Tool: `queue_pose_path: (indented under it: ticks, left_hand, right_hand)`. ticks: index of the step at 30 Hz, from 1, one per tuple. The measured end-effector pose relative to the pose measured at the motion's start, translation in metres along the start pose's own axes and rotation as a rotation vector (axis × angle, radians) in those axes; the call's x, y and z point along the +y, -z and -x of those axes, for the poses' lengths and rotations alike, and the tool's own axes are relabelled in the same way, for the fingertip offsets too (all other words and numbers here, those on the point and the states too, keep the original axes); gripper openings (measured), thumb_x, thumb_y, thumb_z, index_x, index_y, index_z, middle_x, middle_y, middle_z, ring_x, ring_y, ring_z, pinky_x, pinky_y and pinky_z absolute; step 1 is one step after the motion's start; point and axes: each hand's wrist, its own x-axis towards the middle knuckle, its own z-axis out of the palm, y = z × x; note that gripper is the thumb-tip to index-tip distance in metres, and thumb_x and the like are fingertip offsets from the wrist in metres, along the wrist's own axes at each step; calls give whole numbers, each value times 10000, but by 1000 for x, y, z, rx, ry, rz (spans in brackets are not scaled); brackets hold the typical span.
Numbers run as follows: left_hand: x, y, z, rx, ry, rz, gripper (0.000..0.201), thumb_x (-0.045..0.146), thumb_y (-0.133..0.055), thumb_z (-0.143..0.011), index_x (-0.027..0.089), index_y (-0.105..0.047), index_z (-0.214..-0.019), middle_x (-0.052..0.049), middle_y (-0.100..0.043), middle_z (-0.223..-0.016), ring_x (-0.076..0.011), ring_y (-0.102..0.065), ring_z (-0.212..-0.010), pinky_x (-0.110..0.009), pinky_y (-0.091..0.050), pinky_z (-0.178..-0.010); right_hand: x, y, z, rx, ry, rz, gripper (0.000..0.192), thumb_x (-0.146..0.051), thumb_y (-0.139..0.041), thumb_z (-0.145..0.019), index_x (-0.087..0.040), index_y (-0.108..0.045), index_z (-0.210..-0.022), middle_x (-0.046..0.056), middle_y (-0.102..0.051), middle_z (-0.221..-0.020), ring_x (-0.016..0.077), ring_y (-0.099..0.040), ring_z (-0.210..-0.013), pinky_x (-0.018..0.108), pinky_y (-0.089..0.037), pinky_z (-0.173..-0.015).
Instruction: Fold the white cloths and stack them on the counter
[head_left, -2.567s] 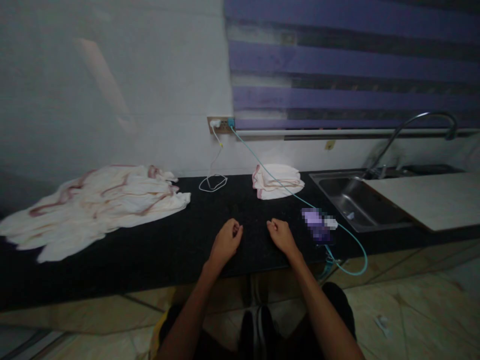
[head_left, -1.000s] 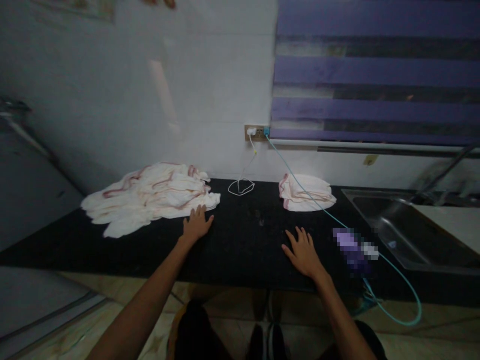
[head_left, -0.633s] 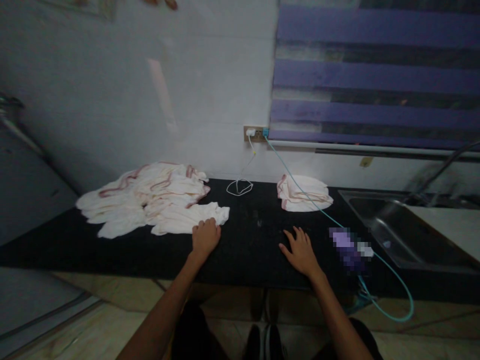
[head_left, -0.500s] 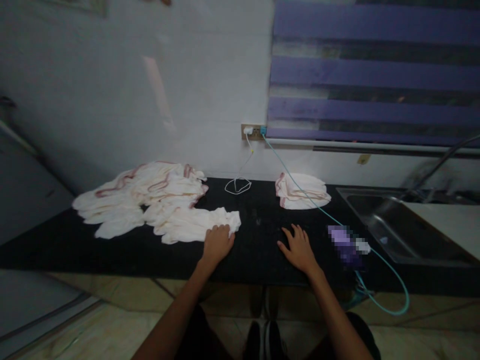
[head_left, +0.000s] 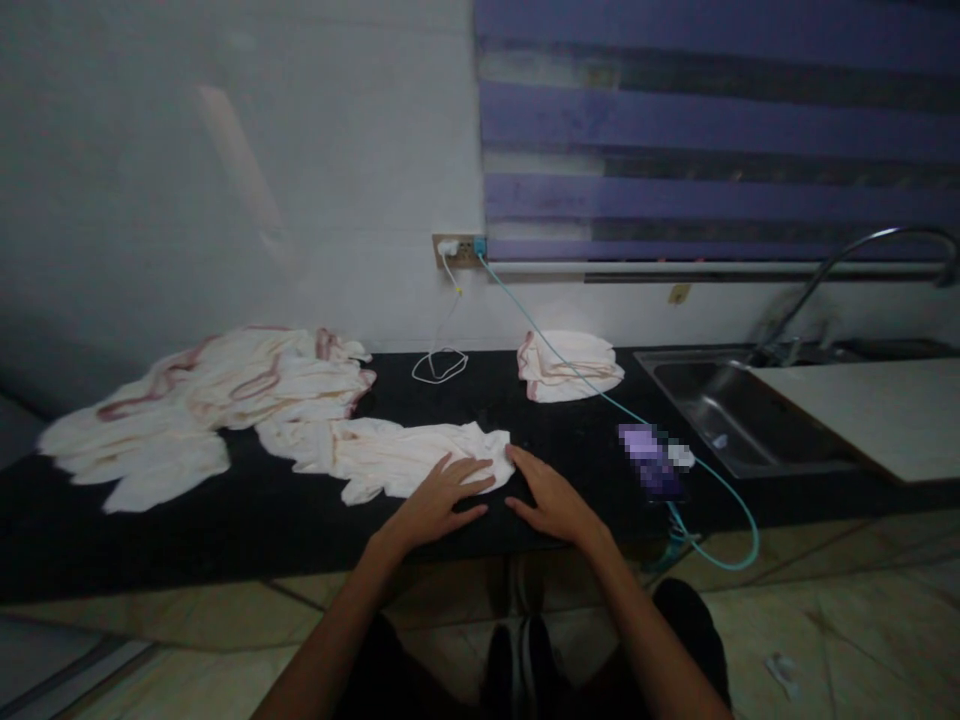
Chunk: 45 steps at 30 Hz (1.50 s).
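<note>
A crumpled white cloth (head_left: 382,455) with pinkish trim lies on the black counter (head_left: 247,510), pulled away from a larger heap of similar cloths (head_left: 202,400) at the left. My left hand (head_left: 439,500) rests flat on the cloth's near right end, fingers spread. My right hand (head_left: 551,500) lies open on the counter, its fingertips touching the cloth's right edge. A folded stack of cloths (head_left: 570,365) sits against the back wall.
A blurred purple device (head_left: 649,460) lies right of my hands, with a teal cable (head_left: 720,510) running to a wall socket (head_left: 457,250). A white cable coil (head_left: 439,365) lies below the socket. A steel sink (head_left: 735,415) and tap (head_left: 855,265) are at the right.
My left hand reached to the heap, dragged one cloth rightward toward the counter's front, and now lies flat on it. My right hand moved left to the cloth's edge.
</note>
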Motion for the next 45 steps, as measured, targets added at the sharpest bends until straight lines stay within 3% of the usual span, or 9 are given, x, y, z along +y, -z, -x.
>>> queue_pose_path:
  ticks: [7,13,17,21,29,32,34,38,45]
  left_hand:
    - [44,-6,1,42,62,366,416,516,-540,-1003,330,-710,-1334,-38,-602,-1508,-277,-518,-1430,-437,-388,-1249]
    - [22,5,-63,325,276,209,656,580,-453,-1013,139,-510,-1495,-176,-498,-1563,-289,-448,-1468,-467,-348,-1249]
    - [3,11,-117,-4,399,23,642,619,-496,-966,67,-695,-1227,-264,-635,-1344,-387,-559,-1327,-476,-446,-1104]
    - [3,15,-147,-199,306,59,390,499,-558,-954,162,-729,-859,-157,-750,-980,-273,-717,-928,-336,-519,-813]
    - [9,46,-179,-46,301,-20,487,474,-265,-1074,143,-608,-1170,-188,-744,-1054,-272,-727,-931,-342,-483,-777]
    - [12,58,-199,11,301,-67,505,506,-235,-1076,149,-568,-1207,-204,-737,-1095,-294,-730,-987,-347,-489,-797]
    - [18,62,-215,39,293,-101,521,510,-203,-1077,148,-543,-1232,-215,-730,-1122,-321,-725,-1032,-373,-499,-831]
    - [35,55,-243,66,247,-150,543,534,-177,-1074,158,-528,-1247,-208,-727,-1135,-349,-714,-1066,-417,-515,-871]
    - [75,17,-266,133,167,-173,481,469,-217,-1087,152,-521,-1283,-190,-668,-1278,-284,-643,-1196,-386,-489,-987]
  right_hand:
    - [4,3,-3,21,-58,-9,566,-129,-633,-841,-185,-584,-1402,141,-599,-1363,269,-496,-1345,463,-440,-1154]
    - [3,6,-1,127,-56,-12,298,-175,-639,-886,-190,-655,-1183,143,-561,-1327,288,-458,-1364,490,-414,-1167]
    - [-2,11,2,147,-55,-100,312,-187,-549,-962,-195,-586,-1272,137,-564,-1355,251,-493,-1361,444,-402,-1179]
    - [-4,13,3,207,-127,-176,249,-234,-467,-1024,-190,-553,-1254,110,-631,-1202,218,-618,-1125,377,-495,-1026]
    - [2,7,20,483,-428,-133,329,-249,-598,-920,-186,-551,-1240,115,-669,-1131,260,-652,-1081,395,-510,-970]
    - [-5,12,42,457,-621,-108,456,-300,-699,-872,-183,-565,-1292,108,-707,-1066,273,-682,-1010,374,-515,-897]
    - [-11,20,58,364,-660,-123,330,-349,-692,-894,-191,-640,-1179,83,-726,-969,253,-689,-917,336,-506,-822]
    - [-24,34,83,293,-654,-211,272,-419,-541,-984,-191,-677,-924,64,-729,-852,212,-679,-804,286,-475,-724]
    - [-30,43,116,554,-846,-159,421,-497,-497,-980,-164,-633,-1199,13,-678,-676,224,-668,-659,299,-461,-655]
